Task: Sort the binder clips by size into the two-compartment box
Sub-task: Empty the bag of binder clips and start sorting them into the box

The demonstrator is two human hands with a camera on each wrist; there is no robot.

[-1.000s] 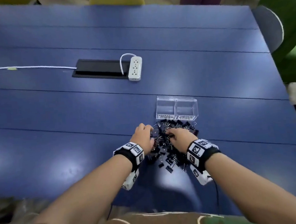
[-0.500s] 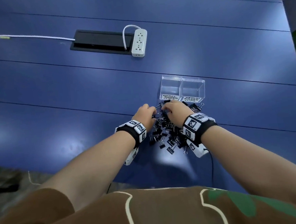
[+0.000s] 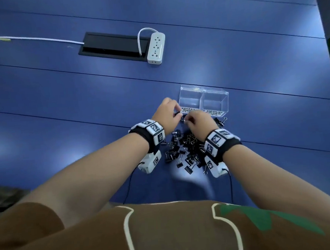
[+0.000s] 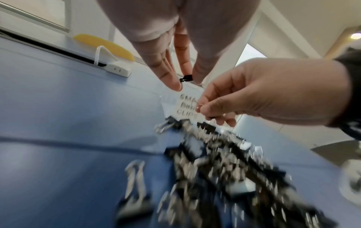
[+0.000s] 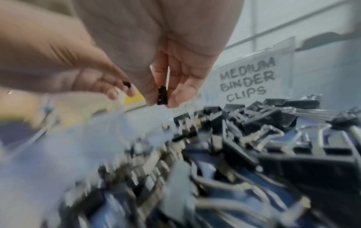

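A pile of black binder clips [image 3: 183,151] lies on the blue table, just in front of a clear two-compartment box [image 3: 204,102] labelled small on the left and medium on the right. My left hand [image 3: 167,115] is raised by the box's small side and pinches a small black clip [image 4: 186,79] between its fingertips. My right hand [image 3: 201,120] hovers beside it over the pile's far end and pinches another small black clip [image 5: 162,95]. Both compartments look empty in the head view.
A white power strip [image 3: 155,47] and its cable lie beside a black cable hatch [image 3: 113,44] farther back on the blue table [image 3: 61,112]. Loose clips [image 3: 221,122] lie right of the box front. Wrist camera cables trail toward my body.
Both hands rose from the clip pile and moved forward to the box's front, each now pinching a small clip. The head camera tilted down and nearer.
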